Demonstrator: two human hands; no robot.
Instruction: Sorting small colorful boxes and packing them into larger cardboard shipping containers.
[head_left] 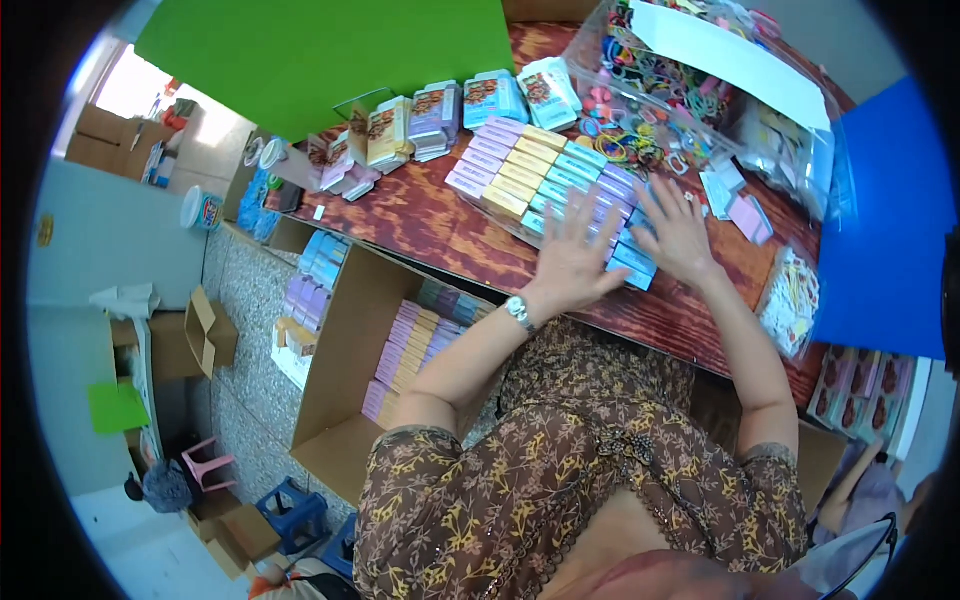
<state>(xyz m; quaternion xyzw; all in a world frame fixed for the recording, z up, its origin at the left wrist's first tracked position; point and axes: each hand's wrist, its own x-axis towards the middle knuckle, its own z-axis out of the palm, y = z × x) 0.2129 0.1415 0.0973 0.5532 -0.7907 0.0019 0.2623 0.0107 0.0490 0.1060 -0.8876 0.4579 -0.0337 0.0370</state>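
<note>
Lilac, yellow and blue boxes (518,163) in rows on a red-brown worktop (430,215)

We see the boxes packed in a slanting block at the middle of the worktop, with our left hand (571,262) over its near part and our right hand (680,235) at its right end. On both hands the fingers (606,230) are straight and spread wide, grasping nothing; we cannot tell how firmly they touch the boxes. A watch (518,312) circles our left wrist.

On the far side, stacks of flat cartons (390,132) line the worktop in front of a green panel (330,60). Far right, coloured bands (632,148) lie loose beside a clear bin (655,100) full of more. Cards (748,218) lie to the right of our right hand, and nearer sits a clear bag (790,305) of pale pieces. Below, at left, a cardboard carton (335,360) holds more boxes in similar colours.
</note>
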